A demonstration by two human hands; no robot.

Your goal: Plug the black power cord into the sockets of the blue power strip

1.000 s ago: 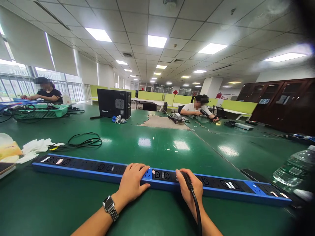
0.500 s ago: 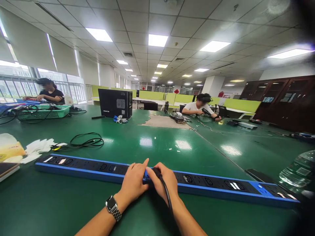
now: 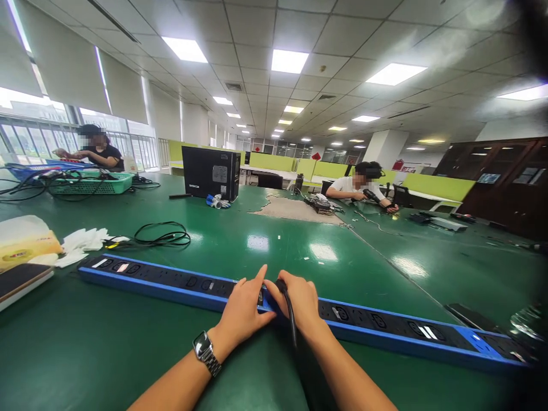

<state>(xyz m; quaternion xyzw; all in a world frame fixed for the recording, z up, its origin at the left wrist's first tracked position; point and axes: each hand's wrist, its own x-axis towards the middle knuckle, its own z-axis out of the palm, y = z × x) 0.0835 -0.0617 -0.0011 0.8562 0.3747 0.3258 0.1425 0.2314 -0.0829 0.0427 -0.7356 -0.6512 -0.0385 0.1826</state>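
A long blue power strip [image 3: 166,279] with black sockets lies across the table in front of me. My left hand [image 3: 244,308] is laid over its middle, fingers toward the far edge and thumb along the near side, gripping it. Just to the right, my right hand [image 3: 303,299] is closed around a black power plug [image 3: 281,285] at the strip. The plug's cable [image 3: 293,322] runs down past my wrist toward me. The plug's front end is hidden, so I cannot tell whether it sits in a socket.
A coiled black cable [image 3: 162,235], white tissues [image 3: 88,242] and a phone-like slab [image 3: 25,281] lie to the left. A black computer case [image 3: 209,172], gloves [image 3: 218,201] and a green basket [image 3: 96,184] stand farther back. Two people sit across the table. A clear bottle [image 3: 526,325] is at right.
The view has shifted, so most things sit farther right in the picture. Both hands stay at the strip's middle, the right one still holding the plug.
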